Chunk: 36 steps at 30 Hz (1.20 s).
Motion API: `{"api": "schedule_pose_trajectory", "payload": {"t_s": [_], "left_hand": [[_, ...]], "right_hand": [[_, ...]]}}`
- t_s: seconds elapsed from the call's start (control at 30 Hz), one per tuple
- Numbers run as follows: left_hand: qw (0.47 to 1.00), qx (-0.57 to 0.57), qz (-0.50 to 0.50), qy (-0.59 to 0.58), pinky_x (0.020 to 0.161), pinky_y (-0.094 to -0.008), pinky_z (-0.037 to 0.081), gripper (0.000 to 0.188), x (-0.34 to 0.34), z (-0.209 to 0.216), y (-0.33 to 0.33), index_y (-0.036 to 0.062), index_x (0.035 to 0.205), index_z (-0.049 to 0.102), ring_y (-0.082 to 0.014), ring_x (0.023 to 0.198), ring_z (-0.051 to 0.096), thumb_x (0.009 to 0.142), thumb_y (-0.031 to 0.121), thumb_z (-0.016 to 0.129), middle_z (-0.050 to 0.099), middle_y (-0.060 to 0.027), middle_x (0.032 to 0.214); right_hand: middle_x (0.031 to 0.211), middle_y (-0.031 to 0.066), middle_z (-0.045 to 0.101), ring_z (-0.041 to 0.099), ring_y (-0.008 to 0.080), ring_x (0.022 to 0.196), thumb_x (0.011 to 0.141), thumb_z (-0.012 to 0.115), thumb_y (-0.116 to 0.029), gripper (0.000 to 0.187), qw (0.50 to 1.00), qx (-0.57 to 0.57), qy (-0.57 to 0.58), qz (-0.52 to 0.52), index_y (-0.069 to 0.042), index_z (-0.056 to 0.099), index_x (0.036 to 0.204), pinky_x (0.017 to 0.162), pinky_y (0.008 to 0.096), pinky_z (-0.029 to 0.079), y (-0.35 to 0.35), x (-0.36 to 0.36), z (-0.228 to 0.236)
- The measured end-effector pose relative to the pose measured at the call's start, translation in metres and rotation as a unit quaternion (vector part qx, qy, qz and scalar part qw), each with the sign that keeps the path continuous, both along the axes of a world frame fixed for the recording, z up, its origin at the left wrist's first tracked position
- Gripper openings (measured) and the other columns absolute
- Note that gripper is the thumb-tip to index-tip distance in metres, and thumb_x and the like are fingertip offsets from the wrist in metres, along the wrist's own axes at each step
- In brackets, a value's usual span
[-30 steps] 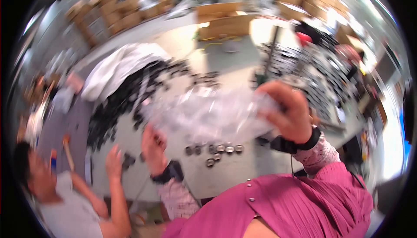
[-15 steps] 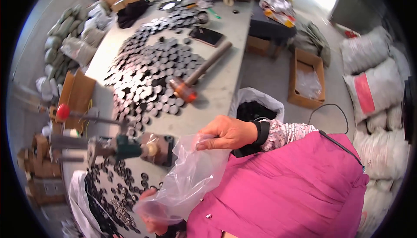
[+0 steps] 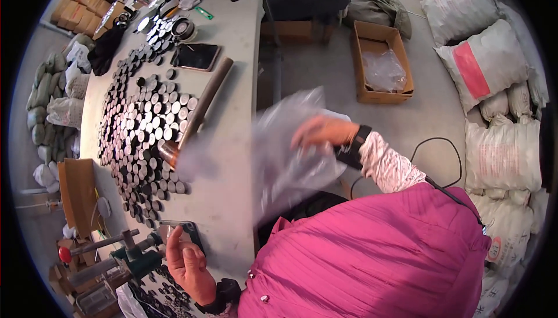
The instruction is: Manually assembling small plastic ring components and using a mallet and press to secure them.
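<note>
My right hand (image 3: 326,134), slightly blurred, grips a clear plastic bag (image 3: 290,167) that is smeared by motion beyond the table's right edge. My left hand (image 3: 190,264) has let its index finger stretch out with the other fingers partly bent, and nothing shows in it. It is beside the base of a green hand press (image 3: 145,263) that has a red-knobbed lever (image 3: 64,254). Many dark round discs (image 3: 145,120) with grey faces lie spread over the table. A hammer (image 3: 204,100) with an orange-brown head rests at their right side.
A phone (image 3: 197,56) and a black roll (image 3: 183,29) lie farther back on the table (image 3: 238,144). On the floor to the right stands a cardboard box (image 3: 383,92) holding clear plastic. Stuffed white sacks (image 3: 503,149) are stacked along the far right. Small dark parts (image 3: 163,295) lie below the press.
My right hand has swung the plastic bag up and to the right. My left hand has come off the bag and now shows beside the press. The view has shifted rightward.
</note>
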<state>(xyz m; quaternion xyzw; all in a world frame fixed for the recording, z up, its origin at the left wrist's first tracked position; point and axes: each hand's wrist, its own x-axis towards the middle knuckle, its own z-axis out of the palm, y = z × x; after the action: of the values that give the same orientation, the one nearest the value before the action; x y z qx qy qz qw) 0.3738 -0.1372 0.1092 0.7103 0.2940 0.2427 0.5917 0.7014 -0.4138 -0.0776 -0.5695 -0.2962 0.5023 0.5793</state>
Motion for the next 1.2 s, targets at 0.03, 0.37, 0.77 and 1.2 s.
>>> {"api": "schedule_pose_trajectory", "payload": {"t_s": [0.03,0.37,0.77,1.2], "left_hand": [[1.000,-0.020,0.002,0.008,0.052,-0.0207,0.027,0.030,0.003,-0.001,-0.001,-0.0019,0.131,0.065,-0.0034,0.063,0.042,0.106,0.016,0.065,0.054,0.0016,0.080],[0.993,-0.042,-0.022,0.106,0.051,-0.0203,0.026,0.020,0.032,-0.007,-0.017,-0.0004,0.121,0.067,-0.0029,0.058,0.039,0.107,0.013,0.064,0.051,0.0032,0.074],[0.977,-0.044,-0.073,0.195,0.054,-0.0186,0.029,0.025,0.063,0.002,-0.044,-0.0018,0.119,0.067,-0.0034,0.061,0.046,0.104,0.018,0.070,0.061,0.0003,0.077],[0.951,-0.288,-0.041,0.104,0.086,-0.0311,0.058,0.037,0.018,-0.007,-0.036,-0.0029,0.142,0.056,-0.0188,0.102,0.071,0.108,0.012,0.057,0.066,-0.0177,0.133]], "right_hand": [[0.110,0.0077,0.076,0.073,0.0167,0.097,0.102,0.070,-0.026,0.039,0.975,0.043,0.125,-0.178,-0.007,0.069,0.136,0.087,0.0327,0.058,-0.020,0.012,-0.033],[0.082,0.0107,0.067,0.065,0.0226,0.064,0.105,0.065,-0.025,0.022,0.621,0.049,0.261,-0.738,-0.003,0.064,0.104,0.059,0.0359,0.055,-0.255,0.088,-0.301],[0.125,0.0205,0.062,0.071,0.0289,0.100,0.103,0.069,-0.044,0.058,0.537,0.067,0.234,-0.808,0.003,0.052,0.134,0.081,0.0440,0.066,-0.303,0.186,-0.304],[0.104,0.0096,0.066,0.060,0.0180,0.086,0.105,0.062,-0.009,0.006,0.835,0.399,-0.018,-0.379,-0.004,0.066,0.105,0.070,0.0312,0.050,-0.065,0.080,0.028]]}}
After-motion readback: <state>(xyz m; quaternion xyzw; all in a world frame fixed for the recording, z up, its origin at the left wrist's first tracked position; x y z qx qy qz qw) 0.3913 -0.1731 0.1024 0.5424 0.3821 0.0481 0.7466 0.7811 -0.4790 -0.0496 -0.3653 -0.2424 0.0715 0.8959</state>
